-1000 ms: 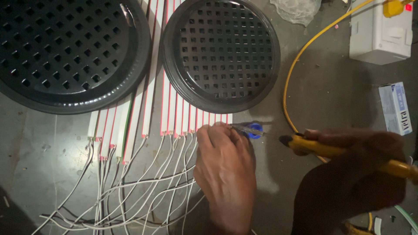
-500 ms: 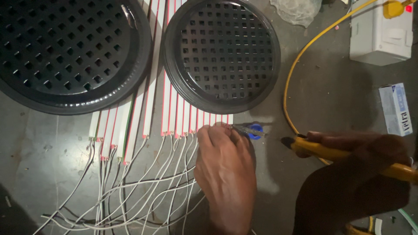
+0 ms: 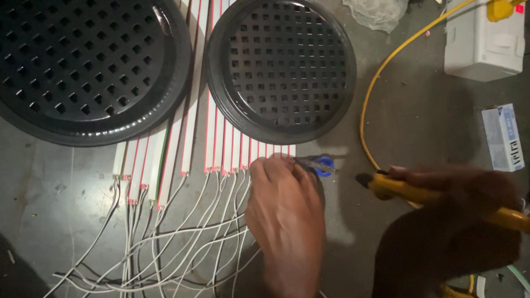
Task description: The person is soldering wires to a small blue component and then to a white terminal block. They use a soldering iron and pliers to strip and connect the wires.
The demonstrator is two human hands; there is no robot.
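Grey worktop [image 3: 419, 121]: 2 black perforated round grilles [image 3: 281, 66], row of white strips [image 3: 221, 143] with tangled wires [image 3: 182, 243]. Left hand [image 3: 287, 209] grips blue-handled pliers [image 3: 320, 164] at strip ends; right hand [image 3: 458, 221] grips yellow-handled tool [image 3: 408, 190]. White box [image 3: 483, 41] rear.

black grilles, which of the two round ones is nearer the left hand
The smaller round grille, fully in view right of centre; the left hand lies just below its rim. The larger grille sits far left, cropped.
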